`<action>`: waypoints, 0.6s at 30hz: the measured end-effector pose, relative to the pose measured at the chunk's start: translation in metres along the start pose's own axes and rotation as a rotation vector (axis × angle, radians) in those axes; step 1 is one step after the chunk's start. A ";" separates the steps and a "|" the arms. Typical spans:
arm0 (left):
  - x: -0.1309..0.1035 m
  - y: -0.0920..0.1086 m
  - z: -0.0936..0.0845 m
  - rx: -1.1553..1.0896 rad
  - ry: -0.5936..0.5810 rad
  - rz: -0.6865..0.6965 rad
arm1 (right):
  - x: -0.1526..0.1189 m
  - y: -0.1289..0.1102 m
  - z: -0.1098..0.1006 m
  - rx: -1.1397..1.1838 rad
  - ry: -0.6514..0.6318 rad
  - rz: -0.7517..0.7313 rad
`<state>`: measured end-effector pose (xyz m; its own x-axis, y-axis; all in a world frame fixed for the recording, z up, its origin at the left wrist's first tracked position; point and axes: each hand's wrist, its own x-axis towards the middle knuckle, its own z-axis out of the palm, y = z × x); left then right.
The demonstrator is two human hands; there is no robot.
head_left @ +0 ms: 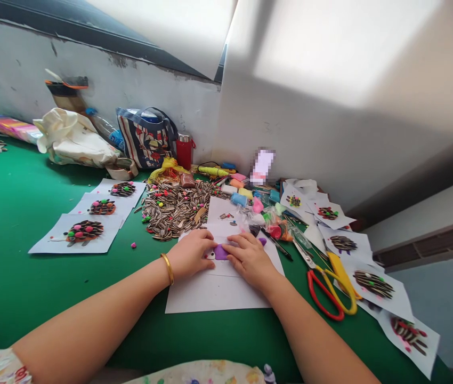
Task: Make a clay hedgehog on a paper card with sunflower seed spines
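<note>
1. Now bends left hand (192, 253) over the white piece (210, 256) with its dark dot, at the left end of the purple modelling clay (221, 252); hides too much under the fingers to tell a pinch from a light touch.
2. Lays right hand (252, 261) palm down, fingers spread and slightly bent, on the clay's right part, without closing around it; leaves a purple end showing past the knuckles.
3. Has the clay flat on white paper (218, 293), between both hands; wears a gold bracelet (167, 269) on the left wrist.
4. Has striped sunflower seeds (174, 210) heaped beyond the left hand, mixed with small coloured bits, plus one pink bit (133, 245) alone on the green tabletop (50, 298).
5. Has a black pen (280, 248) just beyond the right hand, with bagged coloured clay (256, 205) behind, and scissors (315, 267) with one red and one yellow handle lying open to the right.
6. Shows seed-covered hedgehog pictures (86, 230) overlapping at left, and more seed pictures (382, 282) along the right edge.
7. Has a cream cloth bag (72, 138), a striped tote (146, 138) and a red bottle (184, 152) near the wall.
</note>
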<state>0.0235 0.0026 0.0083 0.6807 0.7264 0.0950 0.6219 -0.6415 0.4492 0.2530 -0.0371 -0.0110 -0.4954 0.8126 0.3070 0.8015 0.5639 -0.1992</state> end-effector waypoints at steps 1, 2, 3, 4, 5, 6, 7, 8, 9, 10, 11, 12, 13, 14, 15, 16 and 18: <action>0.000 0.000 0.000 0.001 0.001 0.001 | 0.000 -0.001 0.000 -0.001 -0.002 -0.003; 0.000 0.000 0.000 0.002 0.001 0.001 | 0.000 -0.001 0.000 -0.002 -0.001 0.000; 0.000 -0.001 0.001 0.005 0.003 0.002 | 0.000 -0.002 0.000 -0.003 0.003 0.006; 0.000 -0.001 0.001 0.007 0.006 0.005 | 0.001 -0.002 0.000 -0.003 0.008 0.016; -0.001 -0.001 0.002 0.011 0.010 0.011 | 0.001 -0.002 0.000 -0.004 0.014 0.031; -0.001 -0.001 0.002 0.016 0.015 0.019 | 0.002 -0.002 0.000 -0.005 0.018 0.048; -0.001 -0.001 0.003 0.022 0.020 0.028 | 0.002 -0.002 0.000 -0.007 0.020 0.064; -0.002 -0.002 0.004 0.028 0.025 0.037 | 0.003 -0.002 0.000 -0.009 0.019 0.079; -0.002 -0.002 0.004 0.034 0.028 0.045 | 0.003 -0.003 0.000 -0.010 0.014 0.087; -0.002 -0.002 0.005 0.040 0.031 0.050 | 0.003 -0.003 0.001 -0.012 0.007 0.089; -0.003 -0.002 0.005 0.045 0.033 0.053 | 0.003 -0.004 0.001 -0.014 -0.002 0.084; -0.003 -0.002 0.006 0.050 0.035 0.054 | 0.004 -0.004 0.001 -0.019 -0.008 0.080; -0.003 -0.002 0.006 0.055 0.036 0.055 | 0.003 -0.005 0.001 -0.027 -0.011 0.078; -0.003 -0.002 0.006 0.057 0.036 0.056 | 0.003 -0.005 0.001 -0.037 -0.009 0.079; -0.003 -0.002 0.006 0.058 0.035 0.056 | 0.003 -0.005 0.001 -0.047 -0.004 0.081; -0.003 -0.002 0.006 0.058 0.033 0.055 | 0.003 -0.006 0.002 -0.054 0.001 0.082; -0.002 -0.001 0.006 0.055 0.032 0.043 | 0.002 -0.006 0.002 -0.058 0.008 0.078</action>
<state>0.0236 0.0008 0.0023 0.6955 0.7044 0.1416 0.6130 -0.6846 0.3944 0.2466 -0.0388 -0.0107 -0.4284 0.8522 0.3005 0.8554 0.4896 -0.1688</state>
